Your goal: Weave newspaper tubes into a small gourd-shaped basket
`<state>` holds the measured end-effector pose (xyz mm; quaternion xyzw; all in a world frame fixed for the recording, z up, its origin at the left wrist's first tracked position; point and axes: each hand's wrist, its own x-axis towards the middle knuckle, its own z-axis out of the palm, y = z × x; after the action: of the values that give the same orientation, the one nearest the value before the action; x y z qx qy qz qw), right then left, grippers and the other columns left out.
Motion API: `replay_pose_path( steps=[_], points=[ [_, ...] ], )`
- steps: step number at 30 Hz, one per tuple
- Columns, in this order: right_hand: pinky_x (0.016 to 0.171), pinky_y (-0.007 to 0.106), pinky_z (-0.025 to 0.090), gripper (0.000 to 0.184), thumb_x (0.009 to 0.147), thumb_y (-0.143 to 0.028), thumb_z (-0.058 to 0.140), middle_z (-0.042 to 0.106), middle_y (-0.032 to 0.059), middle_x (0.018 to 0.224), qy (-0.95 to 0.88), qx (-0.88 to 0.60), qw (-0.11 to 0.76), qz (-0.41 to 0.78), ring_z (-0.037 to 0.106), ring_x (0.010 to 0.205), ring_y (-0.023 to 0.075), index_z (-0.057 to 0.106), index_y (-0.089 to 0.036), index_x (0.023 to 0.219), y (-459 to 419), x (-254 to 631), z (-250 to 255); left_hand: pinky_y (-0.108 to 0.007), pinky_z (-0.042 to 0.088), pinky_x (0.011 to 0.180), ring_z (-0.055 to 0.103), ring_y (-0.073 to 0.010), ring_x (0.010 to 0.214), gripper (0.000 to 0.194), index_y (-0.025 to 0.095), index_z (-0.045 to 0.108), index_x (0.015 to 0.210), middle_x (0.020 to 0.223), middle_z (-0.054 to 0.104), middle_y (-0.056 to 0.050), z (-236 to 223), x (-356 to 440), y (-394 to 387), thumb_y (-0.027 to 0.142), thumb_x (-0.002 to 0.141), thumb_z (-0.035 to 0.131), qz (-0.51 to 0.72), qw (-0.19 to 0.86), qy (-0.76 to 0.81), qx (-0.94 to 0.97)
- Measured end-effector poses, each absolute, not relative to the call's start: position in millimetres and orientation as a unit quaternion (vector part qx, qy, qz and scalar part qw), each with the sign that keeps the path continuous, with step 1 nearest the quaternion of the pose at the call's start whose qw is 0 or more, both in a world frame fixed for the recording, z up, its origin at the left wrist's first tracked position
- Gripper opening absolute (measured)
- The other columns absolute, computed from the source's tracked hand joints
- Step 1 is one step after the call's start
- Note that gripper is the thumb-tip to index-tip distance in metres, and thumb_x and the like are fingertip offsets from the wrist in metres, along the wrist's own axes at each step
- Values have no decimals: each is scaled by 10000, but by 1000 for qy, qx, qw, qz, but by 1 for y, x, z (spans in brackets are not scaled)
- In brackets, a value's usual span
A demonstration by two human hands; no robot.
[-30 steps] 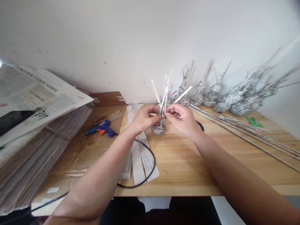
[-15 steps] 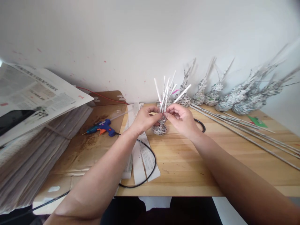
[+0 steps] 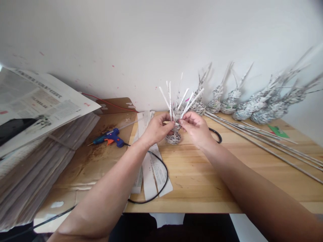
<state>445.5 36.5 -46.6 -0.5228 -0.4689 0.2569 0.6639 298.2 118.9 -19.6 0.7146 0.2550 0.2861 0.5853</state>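
Observation:
A small vase woven from rolled newspaper [image 3: 173, 138] stands upright on the wooden table, with several white paper sticks fanning up from its neck. On its left side my left hand [image 3: 159, 127] pinches the neck and the base of the sticks between thumb and fingers. My right hand [image 3: 196, 129] grips the right side the same way, thumb and forefinger closed at the foot of the right-hand sticks. The fingers hide part of the neck.
A blue glue gun [image 3: 112, 137] lies on cardboard [image 3: 83, 168] at left, its black cable [image 3: 166, 174] looping over newspaper strips [image 3: 151, 178]. Stacked newspapers [image 3: 47, 148] rise far left. Several woven vases [image 3: 229, 101] line the wall; long paper rods [image 3: 262, 137] lie at right.
The sticks now spread wider apart, some leaning left and some right. My hands have parted slightly, the right hand moving a little right. The vase has shifted slightly right.

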Motion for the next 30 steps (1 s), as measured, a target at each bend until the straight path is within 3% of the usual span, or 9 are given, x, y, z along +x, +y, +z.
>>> replay_pose_path(
  steps=[6, 15, 30],
  points=[
    [544, 273, 435, 334, 743, -483, 784, 570, -37, 666, -441, -536, 657, 294, 522, 595, 127, 566, -236, 793, 38, 449, -50, -254, 622, 639, 682, -140, 765, 270, 132, 660, 920, 957, 696, -57, -21, 296, 124, 348, 793, 760, 266, 594, 224, 726],
    [549, 270, 449, 297, 714, -425, 815, 600, -27, 684, -446, -525, 655, 310, 537, 622, 128, 611, -220, 777, 35, 447, -44, -248, 589, 584, 681, -132, 608, 232, 132, 696, 911, 805, 740, -47, -20, 294, 124, 271, 750, 790, 255, 577, 266, 728],
    [567, 262, 442, 252, 746, -400, 798, 619, -22, 709, -472, -523, 651, 281, 540, 634, 116, 651, -199, 789, 35, 446, -45, -225, 555, 554, 667, -125, 559, 193, 126, 688, 887, 693, 706, -15, -19, 295, 123, 245, 762, 774, 252, 566, 290, 729]
  ],
)
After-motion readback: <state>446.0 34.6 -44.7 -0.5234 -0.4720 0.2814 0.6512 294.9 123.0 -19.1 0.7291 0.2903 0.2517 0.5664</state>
